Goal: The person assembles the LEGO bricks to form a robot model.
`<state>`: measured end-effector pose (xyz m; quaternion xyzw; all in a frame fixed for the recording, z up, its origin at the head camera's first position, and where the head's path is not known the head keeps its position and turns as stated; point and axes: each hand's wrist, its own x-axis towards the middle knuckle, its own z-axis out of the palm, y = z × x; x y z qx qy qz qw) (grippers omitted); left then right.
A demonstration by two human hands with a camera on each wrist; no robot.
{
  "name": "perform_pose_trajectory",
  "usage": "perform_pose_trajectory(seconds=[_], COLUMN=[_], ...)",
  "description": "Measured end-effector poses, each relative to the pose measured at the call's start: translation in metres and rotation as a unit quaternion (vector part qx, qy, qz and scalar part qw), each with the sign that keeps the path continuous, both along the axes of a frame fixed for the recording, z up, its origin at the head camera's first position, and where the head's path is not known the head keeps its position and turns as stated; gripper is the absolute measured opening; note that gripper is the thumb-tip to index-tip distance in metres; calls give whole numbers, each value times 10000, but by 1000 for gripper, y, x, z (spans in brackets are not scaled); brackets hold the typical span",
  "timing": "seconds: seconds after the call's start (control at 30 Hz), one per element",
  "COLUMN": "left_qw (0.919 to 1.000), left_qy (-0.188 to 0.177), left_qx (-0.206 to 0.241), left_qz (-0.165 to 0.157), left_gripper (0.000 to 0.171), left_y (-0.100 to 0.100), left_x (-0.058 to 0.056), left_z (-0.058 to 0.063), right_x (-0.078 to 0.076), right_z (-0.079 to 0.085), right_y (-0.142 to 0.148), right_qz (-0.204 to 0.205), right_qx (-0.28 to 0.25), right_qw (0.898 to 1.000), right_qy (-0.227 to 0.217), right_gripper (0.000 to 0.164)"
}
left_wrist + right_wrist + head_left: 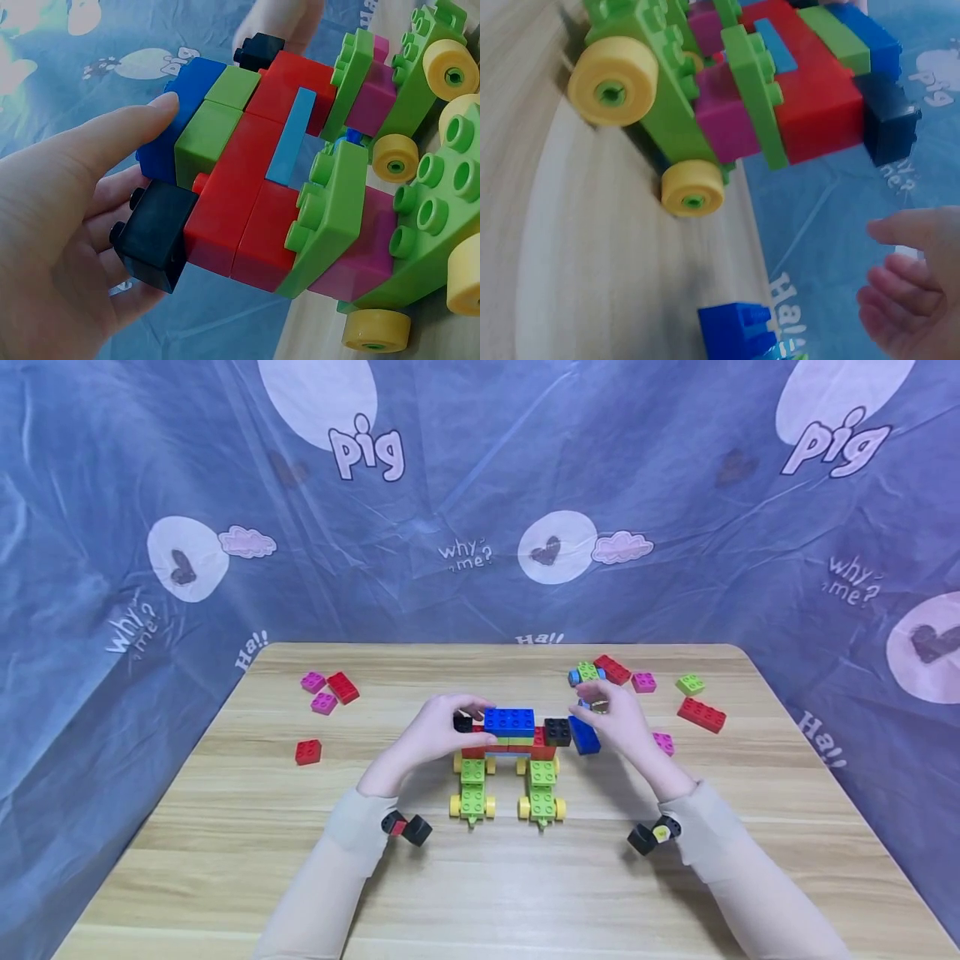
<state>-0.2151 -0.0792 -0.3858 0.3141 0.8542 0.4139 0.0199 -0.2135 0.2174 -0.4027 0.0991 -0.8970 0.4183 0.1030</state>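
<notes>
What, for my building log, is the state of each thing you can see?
Toy build: upright on its wheels
Wheeled green bases: side by side, apart
Top blue brick: on the build, studs up
Black blocks: attached, one at each end
Left hand: holding the top blue brick
Right hand: empty
Loose blue brick: apart from the build
Leftmost red brick: loose, studs up

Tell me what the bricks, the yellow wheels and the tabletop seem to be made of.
Bricks: likely hard plastic, smooth with a slight gloss, given the molded studs and crisp edges.
Yellow wheels: probably plastic too, smooth with a soft sheen, though rubber is possible.
Tabletop: wood or wood-look laminate; pale grain shows either way.
</notes>
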Motion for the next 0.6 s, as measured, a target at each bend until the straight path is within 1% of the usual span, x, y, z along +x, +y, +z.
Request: perform_pose_trajectory(seconds=[0.17, 0.3, 0.47, 0.6], left_qw=[10000, 10000, 9999, 9999], left_qy=[-30, -36, -56, -55], left_qx=[50, 63, 124, 142], left_qz=[29, 17, -12, 0], left_gripper=[45, 44, 44, 44], left_y=[0, 0, 0, 0], left_x=[0, 0, -1, -1], left_z=[-1, -2, -3, -4], right_x=[1, 1, 2, 3], right_z=[-8, -14, -20, -23], right_y=[8, 13, 17, 19], right_qz=[-186, -248, -300, -213], right_qx=[342, 581, 690, 766], right_qw=[9984, 9968, 9953, 9936], right_qy=[-407, -494, -617, -801], right_gripper=[39, 42, 43, 45])
